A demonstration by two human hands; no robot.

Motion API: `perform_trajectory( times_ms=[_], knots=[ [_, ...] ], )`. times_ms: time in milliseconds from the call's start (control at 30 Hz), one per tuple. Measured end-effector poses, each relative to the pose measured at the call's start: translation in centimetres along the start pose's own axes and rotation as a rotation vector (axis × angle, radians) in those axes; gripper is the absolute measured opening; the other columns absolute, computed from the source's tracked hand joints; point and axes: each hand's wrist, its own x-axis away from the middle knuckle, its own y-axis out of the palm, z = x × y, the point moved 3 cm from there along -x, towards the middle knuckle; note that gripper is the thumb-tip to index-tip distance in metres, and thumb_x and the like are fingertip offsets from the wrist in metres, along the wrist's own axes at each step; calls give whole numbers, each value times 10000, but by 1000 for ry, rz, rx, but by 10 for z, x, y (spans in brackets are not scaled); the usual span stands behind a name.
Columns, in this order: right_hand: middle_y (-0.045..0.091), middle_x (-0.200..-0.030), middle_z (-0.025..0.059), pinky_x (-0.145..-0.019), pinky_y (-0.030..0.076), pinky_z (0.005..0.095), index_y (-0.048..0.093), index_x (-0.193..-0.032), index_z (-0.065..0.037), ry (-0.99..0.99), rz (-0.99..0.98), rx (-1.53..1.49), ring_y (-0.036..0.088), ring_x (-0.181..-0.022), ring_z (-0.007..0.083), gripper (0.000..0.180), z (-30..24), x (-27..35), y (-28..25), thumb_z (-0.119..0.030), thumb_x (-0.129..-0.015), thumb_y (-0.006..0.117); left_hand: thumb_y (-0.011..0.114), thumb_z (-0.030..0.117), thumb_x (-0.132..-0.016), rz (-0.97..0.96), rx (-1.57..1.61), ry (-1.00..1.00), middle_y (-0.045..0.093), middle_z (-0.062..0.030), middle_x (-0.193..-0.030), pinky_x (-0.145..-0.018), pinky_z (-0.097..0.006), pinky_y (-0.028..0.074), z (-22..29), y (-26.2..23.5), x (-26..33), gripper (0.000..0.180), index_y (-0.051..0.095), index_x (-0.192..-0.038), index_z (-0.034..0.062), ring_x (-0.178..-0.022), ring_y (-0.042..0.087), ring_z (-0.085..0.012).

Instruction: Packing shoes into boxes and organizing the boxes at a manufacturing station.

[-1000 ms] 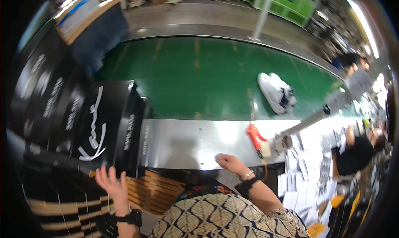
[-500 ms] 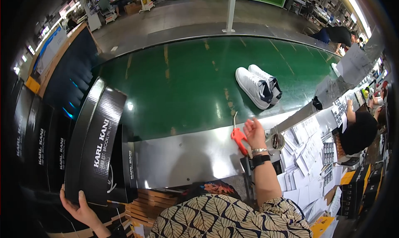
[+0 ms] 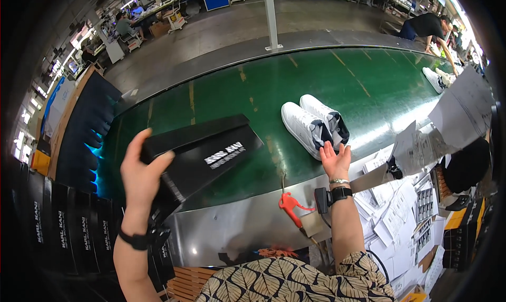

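My left hand (image 3: 141, 175) is closed on one end of a black shoebox (image 3: 211, 152), thumb on top. The box is tilted over the near left part of a green conveyor belt (image 3: 211, 99). A pair of white sneakers (image 3: 300, 124) with dark linings sits on the belt, heels toward me. My right hand (image 3: 336, 162) is at the heels with its fingers stretched out; I cannot tell whether they touch. Just left of my right forearm, a red air blow gun (image 3: 289, 204) with a thin nozzle lies by the belt's metal edge.
Several black shoeboxes (image 3: 74, 228) stand in a row at lower left. Dark strips (image 3: 87, 125) hang at the belt's left end. Papers (image 3: 387, 217) cover the surface at right. A co-worker (image 3: 424, 28) leans over the belt at far right, near more shoes (image 3: 433, 79).
My left hand has lifted the shoebox from the row at left and swung it right over the belt. My right hand has moved up to the sneakers' heels.
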Motion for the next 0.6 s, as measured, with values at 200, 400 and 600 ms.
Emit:
perform_trajectory(
  times_ms=[200,400,600],
  knots=[
    [406,-1306,100,-983,328,453,379,-1297,-48,48,-111,65,443,-1149,247,632,-1,-10,5,-528,-888,412,569,298,-841,-219,21,305,564,-167,-1142,-950,-357,365,47,110,-51,463,500,-1208,24,-1078,519,-313],
    [474,-1242,76,-951,351,389,308,-1368,-63,-47,-397,426,463,-1129,222,627,5,44,64,-495,-919,374,475,412,-878,-415,-547,385,343,-141,-1386,-1015,-618,83,43,148,-27,437,507,-1248,181,-1309,259,-323],
    [471,-1254,133,-1016,281,344,130,-1415,-3,-380,-890,749,444,-1146,187,705,28,136,117,-456,-936,380,455,419,-880,-368,-519,424,332,-155,-1394,-996,-630,114,43,140,-9,449,504,-1253,175,-1298,260,-368]
  ],
)
